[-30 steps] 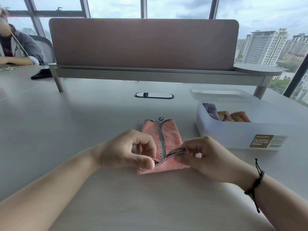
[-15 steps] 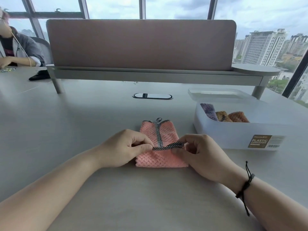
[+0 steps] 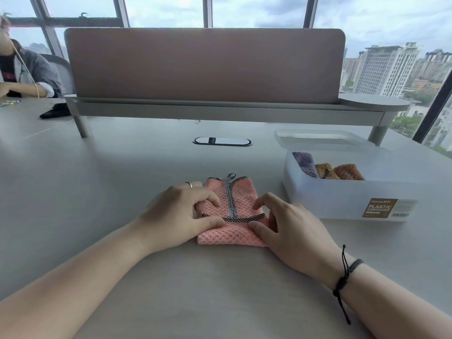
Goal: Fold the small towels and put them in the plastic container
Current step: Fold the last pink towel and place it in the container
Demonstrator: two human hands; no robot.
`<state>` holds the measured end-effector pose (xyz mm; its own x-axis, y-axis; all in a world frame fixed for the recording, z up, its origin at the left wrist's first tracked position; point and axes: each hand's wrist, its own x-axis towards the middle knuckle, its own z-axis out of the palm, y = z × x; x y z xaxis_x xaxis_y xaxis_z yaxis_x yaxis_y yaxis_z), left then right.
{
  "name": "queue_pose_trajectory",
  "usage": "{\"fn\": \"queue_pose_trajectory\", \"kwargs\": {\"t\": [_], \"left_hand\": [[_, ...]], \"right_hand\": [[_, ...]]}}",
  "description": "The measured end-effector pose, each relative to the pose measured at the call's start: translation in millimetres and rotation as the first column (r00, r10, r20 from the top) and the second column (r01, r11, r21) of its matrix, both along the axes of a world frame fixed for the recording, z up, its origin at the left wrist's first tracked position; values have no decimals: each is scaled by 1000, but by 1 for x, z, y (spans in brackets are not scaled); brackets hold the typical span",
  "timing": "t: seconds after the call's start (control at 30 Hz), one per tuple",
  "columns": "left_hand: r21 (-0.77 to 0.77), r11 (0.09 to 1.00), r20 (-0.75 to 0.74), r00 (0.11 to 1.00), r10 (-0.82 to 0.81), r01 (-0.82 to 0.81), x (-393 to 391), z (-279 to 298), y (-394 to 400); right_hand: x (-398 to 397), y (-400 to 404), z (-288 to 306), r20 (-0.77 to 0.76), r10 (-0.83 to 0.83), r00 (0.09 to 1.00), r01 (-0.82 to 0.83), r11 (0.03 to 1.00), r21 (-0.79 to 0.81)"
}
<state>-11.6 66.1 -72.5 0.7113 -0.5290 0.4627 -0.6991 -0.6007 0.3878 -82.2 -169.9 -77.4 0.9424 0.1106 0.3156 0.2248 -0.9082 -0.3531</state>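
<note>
Head-worn camera, one wide-angle view, looking forward and down.
We're right over the table's [image 3: 85,192] near edge, left hand [image 3: 181,211] and right hand [image 3: 293,231] close under the lens; the view runs across to the desk divider [image 3: 205,64] along the far side, windows [image 3: 256,11] beyond.

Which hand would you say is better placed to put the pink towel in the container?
Probably the right hand: the plastic container stands right of the pink towel, farther from the left hand.

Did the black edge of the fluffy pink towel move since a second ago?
Yes. The black edge of the fluffy pink towel folded away from the near side, toward the brown desk divider, and lies flat across the towel.
</note>
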Motion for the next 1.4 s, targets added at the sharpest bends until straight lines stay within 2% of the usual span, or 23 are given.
{"fn": "queue_pose_trajectory", "kwargs": {"t": [0.13,0.23,0.3,0.37,0.47,0.83,0.97,1.13,1.23,1.3,1.4], "left_hand": [[-66,979,36,981,-189,191,-11,10,-4],[78,961,-31,964,-262,264,-16,10,-4],[134,954,-127,959,-252,268,-15,8,-3],[135,952,-184,951,-248,274,-14,8,-2],[149,951,-194,951,-239,269,-13,9,-1],[211,953,-147,971,-189,217,-11,7,2],[241,960,-109,987,-121,145,-6,5,3],[142,983,-99,990,-104,117,-1,3,3],[19,998,-167,984,-60,64,1,1,3],[-60,998,-221,974,-45,32,3,-1,3],[-168,986,-289,956,-43,-6,4,-1,0]], "right_hand": [[-1,0,3,100,7,995,-8,1000,16],[-2,-6,9,208,93,974,-104,994,41],[-3,-8,11,197,202,959,-196,979,-49],[-4,-7,9,104,300,948,-288,951,-111],[-1,-6,4,-7,330,944,-330,940,-84],[3,-6,0,45,286,957,-285,958,-22],[4,-6,0,92,265,960,-260,963,-63],[0,-5,5,30,230,973,-227,970,-91],[0,-7,5,63,208,976,-205,977,-50],[1,-9,4,103,164,981,-166,986,2],[3,-11,4,88,77,993,-92,977,192]]}}
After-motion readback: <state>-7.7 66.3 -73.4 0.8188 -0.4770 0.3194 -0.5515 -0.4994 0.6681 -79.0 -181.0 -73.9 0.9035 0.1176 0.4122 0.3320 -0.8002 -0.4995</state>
